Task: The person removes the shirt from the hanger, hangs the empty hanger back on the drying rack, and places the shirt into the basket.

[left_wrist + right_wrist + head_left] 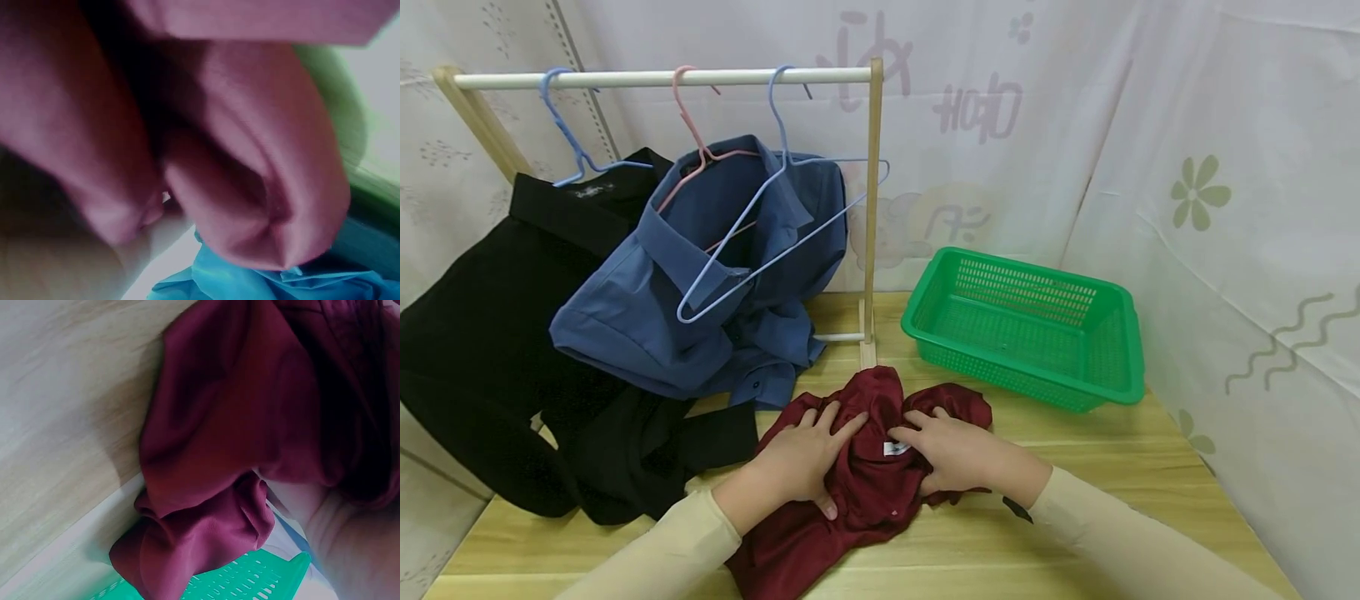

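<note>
A crumpled dark red satin garment (pixel 868 517) with a small white label (pixel 896 448) lies on the wooden table. My left hand (pixel 797 462) rests on its left part, fingers spread and thumb apart. On the right part of the cloth rests my right hand (pixel 958 454), fingers reaching toward the label and thumb toward the near side. Loose folds of the garment (pixel 269 144) fill much of the left wrist view. In the right wrist view, the garment (pixel 212 437) hides most of the right hand's fingers.
A wooden rack (pixel 875 208) stands at the back left. Its rail carries a black garment (pixel 475 333), a blue shirt (pixel 625 308) on a pink hanger (pixel 688 117), and a bare blue hanger (pixel 778 258). A green basket (pixel 1022 358) sits at the back right.
</note>
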### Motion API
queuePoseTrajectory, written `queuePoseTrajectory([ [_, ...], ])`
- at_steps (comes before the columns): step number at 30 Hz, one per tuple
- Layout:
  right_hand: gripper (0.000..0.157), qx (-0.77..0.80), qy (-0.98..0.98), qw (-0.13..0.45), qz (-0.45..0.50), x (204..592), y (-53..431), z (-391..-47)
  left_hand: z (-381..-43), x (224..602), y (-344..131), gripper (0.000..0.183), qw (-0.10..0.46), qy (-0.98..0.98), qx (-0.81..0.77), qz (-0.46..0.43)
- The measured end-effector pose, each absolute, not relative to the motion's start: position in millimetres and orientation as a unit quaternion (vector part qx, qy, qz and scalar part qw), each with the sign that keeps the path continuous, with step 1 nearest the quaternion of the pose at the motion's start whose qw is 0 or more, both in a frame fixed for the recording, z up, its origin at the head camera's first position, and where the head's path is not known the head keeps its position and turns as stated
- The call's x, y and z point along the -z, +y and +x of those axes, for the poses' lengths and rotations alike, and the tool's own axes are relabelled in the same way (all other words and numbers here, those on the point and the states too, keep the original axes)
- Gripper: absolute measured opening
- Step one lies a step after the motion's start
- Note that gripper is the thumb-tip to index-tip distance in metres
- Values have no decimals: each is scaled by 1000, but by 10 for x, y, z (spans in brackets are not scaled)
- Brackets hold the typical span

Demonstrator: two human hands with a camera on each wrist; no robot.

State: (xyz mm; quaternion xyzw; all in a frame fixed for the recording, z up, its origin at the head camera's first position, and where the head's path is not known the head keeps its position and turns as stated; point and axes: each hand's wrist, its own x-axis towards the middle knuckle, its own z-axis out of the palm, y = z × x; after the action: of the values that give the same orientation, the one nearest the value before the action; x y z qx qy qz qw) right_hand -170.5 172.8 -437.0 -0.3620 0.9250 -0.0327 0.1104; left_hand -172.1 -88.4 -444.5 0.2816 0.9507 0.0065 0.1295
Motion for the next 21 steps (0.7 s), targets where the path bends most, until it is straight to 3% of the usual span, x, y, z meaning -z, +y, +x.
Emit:
queuePoseTrajectory([
  [13,42,-26,908,41,-416,4371,1656,-1691,-1694,4460,-828,111,94,947,-20,305],
  [16,56,-9,917,52,-394,4390,1651,-1662,-1707,4456,-831,112,99,948,-9,302],
  [21,102,64,943,95,-311,4419,1661,-1600,-1749,4442,-890,130,136,946,15,294],
])
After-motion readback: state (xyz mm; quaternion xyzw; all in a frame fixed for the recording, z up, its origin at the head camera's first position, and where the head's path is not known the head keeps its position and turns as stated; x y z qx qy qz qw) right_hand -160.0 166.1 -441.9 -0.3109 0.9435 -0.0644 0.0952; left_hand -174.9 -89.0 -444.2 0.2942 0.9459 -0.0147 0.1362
